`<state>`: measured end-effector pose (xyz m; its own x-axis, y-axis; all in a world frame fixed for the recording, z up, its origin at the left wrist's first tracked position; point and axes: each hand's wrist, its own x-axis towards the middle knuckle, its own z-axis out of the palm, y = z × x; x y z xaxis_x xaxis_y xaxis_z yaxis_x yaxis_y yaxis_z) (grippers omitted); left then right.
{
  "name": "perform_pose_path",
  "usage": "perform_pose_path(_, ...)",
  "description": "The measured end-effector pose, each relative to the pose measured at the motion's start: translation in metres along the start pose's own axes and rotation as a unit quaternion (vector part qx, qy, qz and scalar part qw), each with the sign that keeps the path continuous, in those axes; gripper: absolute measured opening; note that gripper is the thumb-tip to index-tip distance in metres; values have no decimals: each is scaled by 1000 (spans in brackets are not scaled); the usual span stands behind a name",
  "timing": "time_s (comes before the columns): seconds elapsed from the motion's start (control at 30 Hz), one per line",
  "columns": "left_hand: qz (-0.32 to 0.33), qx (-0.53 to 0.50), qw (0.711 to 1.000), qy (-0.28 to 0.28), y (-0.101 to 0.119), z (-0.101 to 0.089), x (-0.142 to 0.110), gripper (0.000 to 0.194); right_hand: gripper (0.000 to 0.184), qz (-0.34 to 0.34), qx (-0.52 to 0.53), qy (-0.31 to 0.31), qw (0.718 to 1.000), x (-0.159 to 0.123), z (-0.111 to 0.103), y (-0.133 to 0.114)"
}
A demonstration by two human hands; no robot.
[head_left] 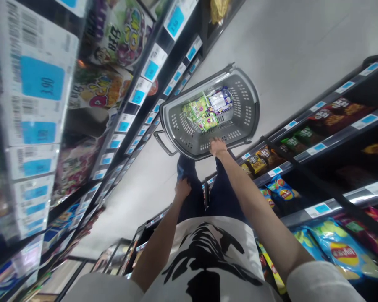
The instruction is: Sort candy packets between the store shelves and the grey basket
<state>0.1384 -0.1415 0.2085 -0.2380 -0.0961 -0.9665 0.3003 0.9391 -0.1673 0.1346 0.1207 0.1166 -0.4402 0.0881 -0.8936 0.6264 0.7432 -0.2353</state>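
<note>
A grey shopping basket (189,147) with slotted walls stands in front of my legs. My right hand (218,146) grips its near rim, fingers over the edge. Inside lie several green snack packets (200,111) and a purple-and-white packet (220,100). One folding handle (165,143) hangs out at the basket's left end. Down beside my left thigh is my left hand (183,188), its fingers loosely curled and nothing visible in them.
Shelves with price labels (138,97) and bagged snacks (126,33) rise close on the left. On the right, lower shelves hold chip bags (343,251) and small snack bags (260,161). Pale floor (302,33) runs between them.
</note>
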Motion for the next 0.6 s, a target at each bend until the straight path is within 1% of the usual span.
perform_pose_path(0.13, -40, -15, 999, 15, 0, -9, 11, 44, 43, 9, 7, -8, 1000, 5, 2, 8)
perform_pose_path(0.3, -96, -33, 994, 44, 1, -13, 18, 59, 43, 22, 22, -6, 999, 12, 9, 19)
perform_pose_path(0.37, -107, -41, 992, 57, 3, -11, 17, 61, 43, 23, 29, -3, 999, 18, 12, 21)
perform_pose_path(0.43, -106, -48, 990, 85, 5, -6, 14, 58, 44, 24, 39, 0, 999, 27, 14, 21)
perform_pose_path(0.53, -101, -55, 981, 153, 10, 1, 11, 55, 45, 33, 64, 2, 997, 48, 19, 21)
perform_pose_path(0.57, -101, -59, 979, 164, 12, 2, 11, 55, 46, 40, 76, 3, 996, 56, 21, 22)
perform_pose_path(0.6, -104, -64, 979, 162, 13, 2, 13, 56, 46, 53, 94, 5, 994, 67, 22, 24)
